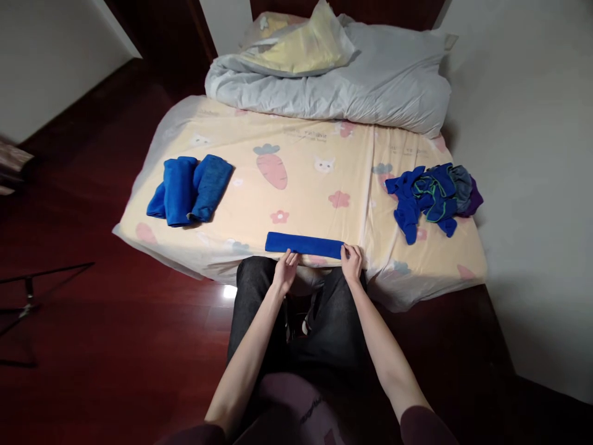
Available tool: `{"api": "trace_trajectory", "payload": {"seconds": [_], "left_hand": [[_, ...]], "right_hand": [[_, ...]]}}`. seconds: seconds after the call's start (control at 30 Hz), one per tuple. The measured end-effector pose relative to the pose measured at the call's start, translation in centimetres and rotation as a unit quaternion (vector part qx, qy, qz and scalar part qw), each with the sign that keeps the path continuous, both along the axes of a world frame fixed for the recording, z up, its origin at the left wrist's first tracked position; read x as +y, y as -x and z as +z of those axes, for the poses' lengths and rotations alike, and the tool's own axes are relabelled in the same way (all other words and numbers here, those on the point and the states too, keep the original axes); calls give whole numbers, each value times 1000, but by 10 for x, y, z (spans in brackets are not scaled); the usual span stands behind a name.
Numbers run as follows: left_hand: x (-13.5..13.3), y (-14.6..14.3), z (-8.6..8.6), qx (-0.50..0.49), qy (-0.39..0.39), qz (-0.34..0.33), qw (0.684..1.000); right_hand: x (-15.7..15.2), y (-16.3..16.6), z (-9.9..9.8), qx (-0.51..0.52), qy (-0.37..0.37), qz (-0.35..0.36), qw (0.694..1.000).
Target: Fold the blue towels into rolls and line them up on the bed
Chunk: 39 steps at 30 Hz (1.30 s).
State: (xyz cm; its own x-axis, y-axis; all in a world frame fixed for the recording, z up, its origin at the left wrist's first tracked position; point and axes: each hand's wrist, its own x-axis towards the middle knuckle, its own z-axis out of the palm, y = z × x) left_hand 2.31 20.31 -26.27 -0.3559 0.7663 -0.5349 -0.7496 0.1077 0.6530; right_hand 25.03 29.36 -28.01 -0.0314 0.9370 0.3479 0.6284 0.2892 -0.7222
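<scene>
A blue cloth folded into a long narrow strip (303, 244) lies along the near edge of the mattress (296, 161). My left hand (285, 270) rests against the strip's near edge just left of its middle, fingers curled onto the fabric. At the strip's right end sits my right hand (352, 261), its fingers closed over that corner. Both forearms reach forward from the bottom of the view.
Folded blue cloths (191, 188) are stacked at the mattress's left. A loose heap of blue, grey and purple cloths (433, 194) lies at its right. A grey duvet (333, 83) with a plastic-wrapped pillow (301, 43) fills the far end. Dark wooden floor surrounds the mattress; a white wall stands right.
</scene>
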Motion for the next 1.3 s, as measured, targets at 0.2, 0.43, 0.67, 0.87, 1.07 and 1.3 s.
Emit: {"api": "trace_trajectory", "payload": {"seconds": [0.2, 0.43, 0.67, 0.87, 1.07, 1.3], "left_hand": [[34, 21, 0, 42, -3, 52, 998], [68, 35, 30, 50, -23, 97, 994], [79, 17, 111, 145, -192, -13, 971], [73, 40, 173, 266, -308, -102, 908], [40, 108, 152, 291, -301, -86, 904], [12, 152, 81, 410, -114, -35, 904]], "right_hand": [[-1, -2, 2, -31, 11, 7, 999], [-19, -2, 25, -74, 28, 8, 997], [5, 66, 119, -42, -11, 127, 991], [26, 135, 173, 133, 80, 173, 973], [9, 206, 192, 240, 94, 146, 955], [-8, 304, 204, 287, 131, 134, 939]]}}
